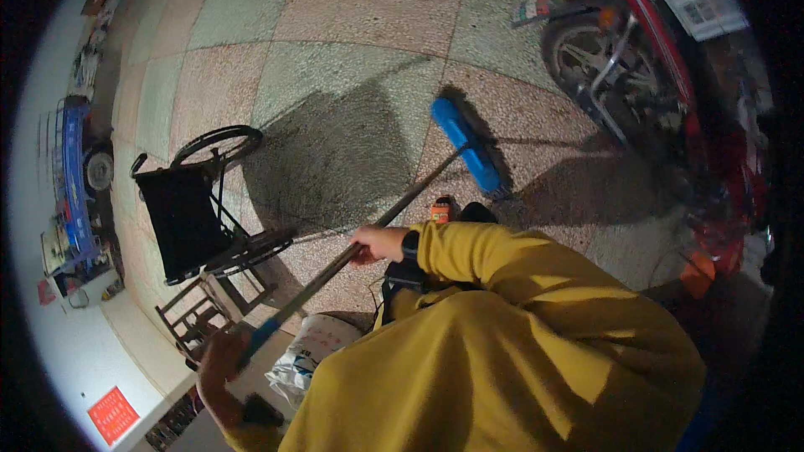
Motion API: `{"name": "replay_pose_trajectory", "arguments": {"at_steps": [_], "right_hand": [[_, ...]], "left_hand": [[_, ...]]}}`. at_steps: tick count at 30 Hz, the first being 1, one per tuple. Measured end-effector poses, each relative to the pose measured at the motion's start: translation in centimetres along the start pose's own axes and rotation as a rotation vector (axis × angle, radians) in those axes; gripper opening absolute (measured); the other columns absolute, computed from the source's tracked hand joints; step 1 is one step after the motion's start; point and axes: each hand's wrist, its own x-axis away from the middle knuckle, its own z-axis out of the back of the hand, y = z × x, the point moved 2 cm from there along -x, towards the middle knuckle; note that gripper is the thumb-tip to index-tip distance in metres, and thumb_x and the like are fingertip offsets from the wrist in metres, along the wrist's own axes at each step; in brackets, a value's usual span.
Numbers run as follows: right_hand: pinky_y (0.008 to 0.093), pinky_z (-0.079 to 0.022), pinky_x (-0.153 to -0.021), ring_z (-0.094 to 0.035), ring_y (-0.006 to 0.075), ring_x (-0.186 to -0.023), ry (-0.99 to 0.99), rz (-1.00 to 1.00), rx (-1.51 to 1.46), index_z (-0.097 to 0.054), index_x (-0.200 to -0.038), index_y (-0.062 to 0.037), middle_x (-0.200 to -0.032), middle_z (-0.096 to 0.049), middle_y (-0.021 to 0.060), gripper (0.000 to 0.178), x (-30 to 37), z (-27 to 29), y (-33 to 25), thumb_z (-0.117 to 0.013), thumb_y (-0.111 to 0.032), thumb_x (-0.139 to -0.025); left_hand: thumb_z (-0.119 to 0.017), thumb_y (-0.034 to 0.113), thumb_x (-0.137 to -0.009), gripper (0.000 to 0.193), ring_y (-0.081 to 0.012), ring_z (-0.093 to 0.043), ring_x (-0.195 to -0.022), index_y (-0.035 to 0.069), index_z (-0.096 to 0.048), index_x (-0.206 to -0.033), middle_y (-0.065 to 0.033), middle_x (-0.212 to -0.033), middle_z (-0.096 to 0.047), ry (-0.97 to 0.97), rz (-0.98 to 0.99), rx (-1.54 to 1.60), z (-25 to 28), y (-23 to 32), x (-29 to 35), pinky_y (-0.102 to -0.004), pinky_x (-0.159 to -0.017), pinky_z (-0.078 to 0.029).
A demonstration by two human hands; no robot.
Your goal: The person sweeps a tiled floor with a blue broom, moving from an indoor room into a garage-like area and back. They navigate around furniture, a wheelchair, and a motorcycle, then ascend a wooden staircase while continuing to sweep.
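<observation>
A long-handled broom slants across the view, its grey pole running from lower left to upper right. Its blue head rests on the tiled floor ahead of my feet, dark bristles along the right side. My left hand is closed around the blue grip at the pole's top end. Further down the pole, my right hand wraps round the middle, a dark watch on that wrist. Yellow sleeves cover both arms. One orange-tipped shoe shows just behind the broom head.
A folded-looking black wheelchair stands at left, beside a small wooden chair. White bags lie near my left side. A red motorcycle stands at right. A blue vehicle is at far left, near a white counter.
</observation>
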Motion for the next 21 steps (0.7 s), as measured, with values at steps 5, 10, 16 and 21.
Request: {"name": "replay_pose_trajectory", "arguments": {"at_steps": [5, 10, 16, 21], "right_hand": [[0.0368, -0.045, -0.049, -0.053, 0.0243, -0.059, 0.374, -0.175, 0.193, -0.049, -0.073, -0.0004, -0.069, -0.052, 0.0137, 0.011, -2.6, -3.1, -1.5, -0.05, -0.011, -0.076], [0.037, -0.048, -0.051, -0.052, 0.0227, -0.057, 0.333, -0.133, -0.094, -0.043, -0.072, -0.0012, -0.067, -0.047, 0.0107, 0.011, -1.4, 2.4, -1.5, -0.051, -0.01, -0.074], [0.0361, -0.038, -0.046, -0.049, 0.0208, -0.058, 0.674, -0.086, 0.12, -0.048, -0.068, -0.0009, -0.067, -0.048, 0.0099, 0.015, 0.8, 14.9, -10.4, -0.056, -0.014, -0.07], [0.0369, -0.039, -0.048, -0.051, 0.0222, -0.048, 0.955, 0.405, 0.313, -0.048, -0.057, 0.0003, -0.056, -0.052, 0.0093, 0.033, 10.7, 24.2, -31.5, -0.056, -0.029, -0.07]], "left_hand": [[-0.054, 0.023, -0.076, 0.024, -0.0069, -0.04, -0.04, 0.002, -0.058, -0.088, 0.0002, -0.052, -0.047, 0.075, 0.773, 0.916, -3.2, 5.2, 4.8, -0.0217, -0.036, -0.031], [-0.056, 0.02, -0.074, 0.023, -0.0076, -0.041, -0.043, 0.001, -0.058, -0.086, -0.0015, -0.056, -0.049, -0.046, 0.621, 0.993, -3.7, 8.6, 1.3, -0.0223, -0.038, -0.031], [-0.053, 0.026, -0.077, 0.027, -0.0097, -0.043, -0.048, 0.0, -0.057, -0.082, -0.0011, -0.056, -0.048, 0.063, 0.429, 0.768, -1.7, 19.6, -9.2, -0.0259, -0.044, -0.033], [-0.049, 0.036, -0.08, 0.034, -0.0077, -0.037, -0.037, 0.004, -0.055, -0.071, 0.0002, -0.046, -0.041, -0.082, 0.287, 1.148, 4.3, 30.2, -24.6, -0.0241, -0.034, -0.027]]}}
